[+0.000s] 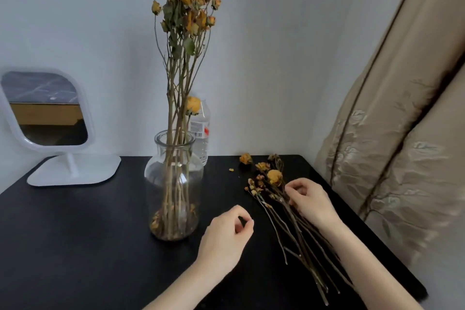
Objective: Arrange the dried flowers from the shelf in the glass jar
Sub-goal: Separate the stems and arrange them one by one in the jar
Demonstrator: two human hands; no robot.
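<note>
Black surface (75, 234) set against a pale wall. Beige curtain (402, 133) hangs along its right edge.

Glass jar (173, 184): upright, about midway along the surface and closer to the far edge than the near one. It holds a tall bunch of dried flowers (187, 5), stems packed through the neck, orange-yellow heads clustered high above the rim. One short bloom sits low, just over the neck. Petal debris lies on the jar bottom.

Loose bundle (274, 178): more dried stems lying flat by the right edge, heads toward the far right corner, cut ends fanning toward the near right corner.

Right hand (309, 199): on the bundle just below the heads. Its fingers (293, 187) are curled and pinching the upper stems; how many stems they hold cannot be made out.

Left hand (226, 236): between jar and bundle, touching neither. Fingers (247, 221) curled inward, thumb tip and forefinger tip nearly meeting, nothing visible between them.

Single flower head (245, 158) near the far edge, just beyond the bundle, with a petal crumb (231, 170) beside it.

White standing mirror (45, 111) at the far left corner. Clear plastic bottle (202, 133) directly behind the jar, at the far edge, partly hidden by it.
</note>
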